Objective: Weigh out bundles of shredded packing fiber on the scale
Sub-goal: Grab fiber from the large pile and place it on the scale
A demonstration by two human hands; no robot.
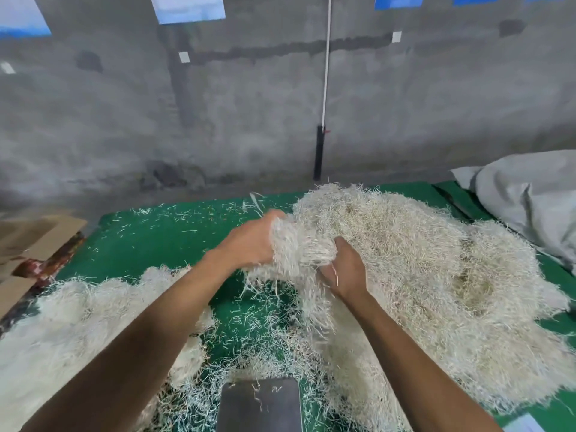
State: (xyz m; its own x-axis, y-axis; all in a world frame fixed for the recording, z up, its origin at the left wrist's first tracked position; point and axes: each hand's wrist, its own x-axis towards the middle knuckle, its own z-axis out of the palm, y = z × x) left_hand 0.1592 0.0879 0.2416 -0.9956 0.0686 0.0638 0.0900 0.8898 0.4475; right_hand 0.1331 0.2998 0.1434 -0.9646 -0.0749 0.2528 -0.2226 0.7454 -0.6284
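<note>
- While both hands work the big pile of fiber (420, 260), the step in hand reads as pulling a bundle free; nothing has yet been set on the scale (260, 403).
- Left hand (249, 241): fingers curled round a hanging clump of fiber (299, 247), gripping it from the 9 o'clock side.
- Right hand (343, 269): fingers dug into the same clump from the 5 o'clock side and curled on it; the fingertips are buried in the strands and cannot be seen.
- Big pile: lies on the green mat (149, 232) toward 3 o'clock of the hands; the clump is joined to its near-left edge.
- Second heap (78, 322): lies toward 8 o'clock, partly behind the left forearm.
- Scale: dark flat plate at 6 o'clock, near the lower edge, a few stray strands on it; its front is cut off and no display shows, so no reading can be taken.
- Next move, as a judgement: tear the clump clear of the pile and carry it down toward 6 o'clock onto the plate; loose strands will likely shed on the way.
- Hard to make out: motion blur smears the clump, so its extent is unclear; a grey sack (530, 201) at 2 o'clock and cardboard (34, 238) at 9 o'clock are cut off by the frame.
</note>
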